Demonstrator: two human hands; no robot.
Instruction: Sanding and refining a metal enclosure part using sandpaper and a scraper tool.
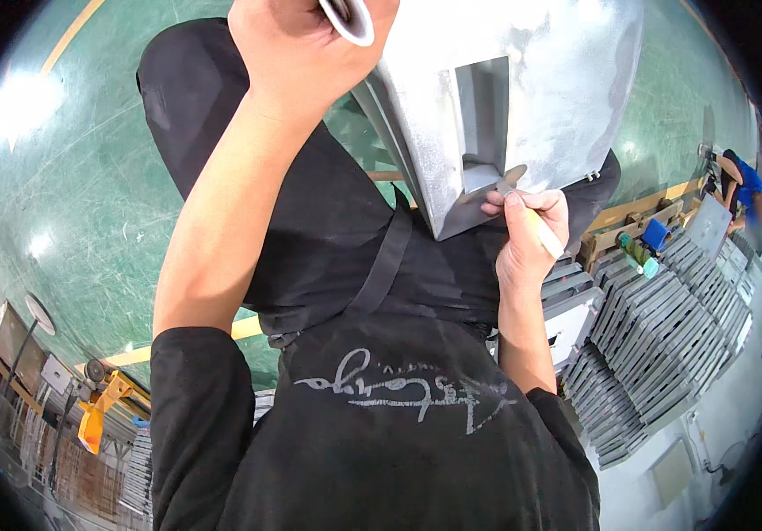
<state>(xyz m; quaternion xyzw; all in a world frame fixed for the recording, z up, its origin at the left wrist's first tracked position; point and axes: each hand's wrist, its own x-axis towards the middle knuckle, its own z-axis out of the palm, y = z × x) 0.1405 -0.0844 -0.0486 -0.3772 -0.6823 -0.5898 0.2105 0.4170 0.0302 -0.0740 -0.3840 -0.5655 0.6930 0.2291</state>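
A grey metal housing (566, 115) stands in front of me between my knees, with patchy lighter and darker areas on its surface. A tall rectangular opening (484, 111) is cut in its face. My right hand (531, 234) is closed on a small putty knife with a pale yellow-white handle (543, 234). Its rounded blade (513, 177) is at the lower right corner of the opening; whether it touches the metal I cannot tell. At the top edge, my left hand (314, 44) is closed round a white curved piece with a rounded rim (354, 25), partly cut off by the frame.
Rows of stacked grey metal panels (646, 345) lie to my right, beside a wooden pallet (628, 226) with a green and a blue item. Farther right a person in blue (746, 186) bends down. Yellow equipment (102, 411) stands lower left on the green floor (71, 212).
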